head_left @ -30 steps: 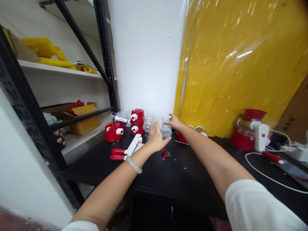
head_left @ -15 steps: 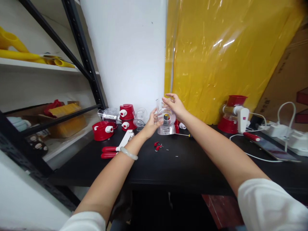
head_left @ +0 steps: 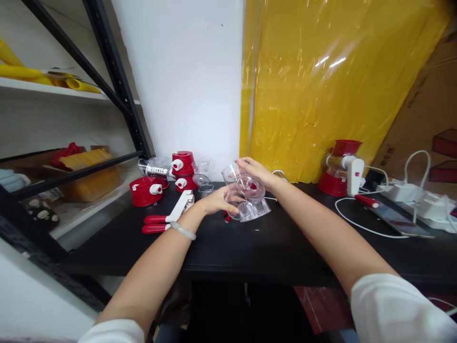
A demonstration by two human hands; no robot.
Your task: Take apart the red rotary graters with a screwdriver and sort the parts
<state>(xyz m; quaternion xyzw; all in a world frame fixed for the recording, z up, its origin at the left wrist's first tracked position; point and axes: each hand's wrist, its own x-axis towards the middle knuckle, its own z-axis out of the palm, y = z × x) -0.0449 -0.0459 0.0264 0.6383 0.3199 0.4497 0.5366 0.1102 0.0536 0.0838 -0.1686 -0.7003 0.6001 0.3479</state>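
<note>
Black tabletop, clear housing between grips

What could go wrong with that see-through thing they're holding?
The clear plastic part is tilted between the left hand and right hand, so it might slip and maybe crack on the black table. The small red bits near the left hand could get bumped away. That tiny pale bit might easily get lost.

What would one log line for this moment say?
left hand: holds clear plastic part; right hand: holds same part; part: tilted; table: black
</note>
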